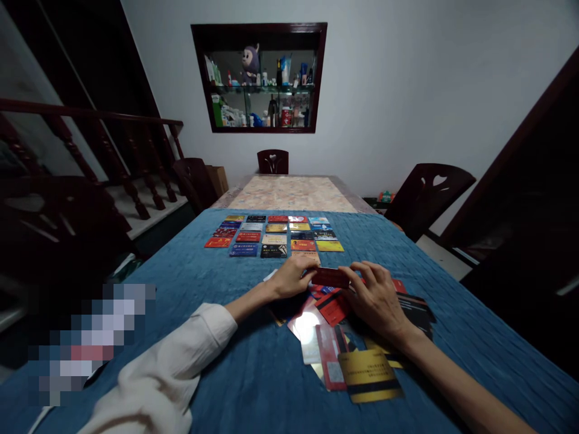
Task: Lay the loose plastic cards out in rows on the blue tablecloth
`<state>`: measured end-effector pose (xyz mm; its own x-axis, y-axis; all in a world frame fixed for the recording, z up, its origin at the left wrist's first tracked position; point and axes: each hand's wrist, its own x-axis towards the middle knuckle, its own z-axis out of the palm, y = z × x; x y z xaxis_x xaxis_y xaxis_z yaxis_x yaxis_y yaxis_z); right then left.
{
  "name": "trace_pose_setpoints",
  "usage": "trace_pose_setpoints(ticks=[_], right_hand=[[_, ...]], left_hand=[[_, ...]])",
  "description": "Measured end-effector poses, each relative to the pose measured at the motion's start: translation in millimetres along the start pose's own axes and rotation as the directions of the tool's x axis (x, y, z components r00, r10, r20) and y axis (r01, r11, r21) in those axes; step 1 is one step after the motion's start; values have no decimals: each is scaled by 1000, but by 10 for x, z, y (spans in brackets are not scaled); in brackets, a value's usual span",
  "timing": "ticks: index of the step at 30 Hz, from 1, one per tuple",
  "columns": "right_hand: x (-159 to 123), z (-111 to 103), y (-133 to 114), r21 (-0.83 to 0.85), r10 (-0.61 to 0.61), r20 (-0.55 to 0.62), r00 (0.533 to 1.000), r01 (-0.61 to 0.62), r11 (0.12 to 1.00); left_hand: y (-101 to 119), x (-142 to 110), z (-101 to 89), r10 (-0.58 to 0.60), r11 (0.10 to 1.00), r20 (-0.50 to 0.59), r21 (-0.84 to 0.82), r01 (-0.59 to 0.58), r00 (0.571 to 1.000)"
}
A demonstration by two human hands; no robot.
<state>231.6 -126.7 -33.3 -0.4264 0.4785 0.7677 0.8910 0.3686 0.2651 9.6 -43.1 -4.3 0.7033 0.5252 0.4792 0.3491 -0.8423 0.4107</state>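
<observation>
A dark red plastic card (330,277) is held level between my two hands, above a loose pile of cards. My left hand (292,278) pinches its left end, and my right hand (377,298) grips its right end with thumb and fingers. Beneath lie overlapping cards: a red card with a black stripe (333,307), a pink-red card (331,355) and a gold card (371,377) closest to me. Black cards (416,310) stick out beyond my right hand. Farther off, several cards lie in rows, among them a blue card (244,250) and a yellow card (330,246).
A blue cloth (181,289) covers the near part of the table; a patterned cover (289,193) shows at the far end. Dark wooden chairs (425,196) stand around it. A blurred-out object (90,343) lies at the left. A wall niche (262,78) holds bottles and a plush toy.
</observation>
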Motion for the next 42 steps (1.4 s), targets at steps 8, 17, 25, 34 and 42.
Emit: trace_pose_setpoints(ticks=[8,17,25,34,42], right_hand=[[13,-14,12,-9,-8,13,1000,8,1000],[27,-35,17,1,40,37,999,-40,999],[48,-39,7,-13,21,22,1000,-21,1000],[104,5,8,26,18,38,999,-19,999],[306,99,42,91,-21,67,998,15,996]], left_hand=[[-50,-25,11,73,997,-23,0,-73,997],[7,-47,16,123,971,26,202,-126,992],[5,-66,37,159,936,25,313,-159,987],[-22,-73,29,160,895,-19,426,-136,987],[-104,-73,-126,151,863,-16,490,-124,988]])
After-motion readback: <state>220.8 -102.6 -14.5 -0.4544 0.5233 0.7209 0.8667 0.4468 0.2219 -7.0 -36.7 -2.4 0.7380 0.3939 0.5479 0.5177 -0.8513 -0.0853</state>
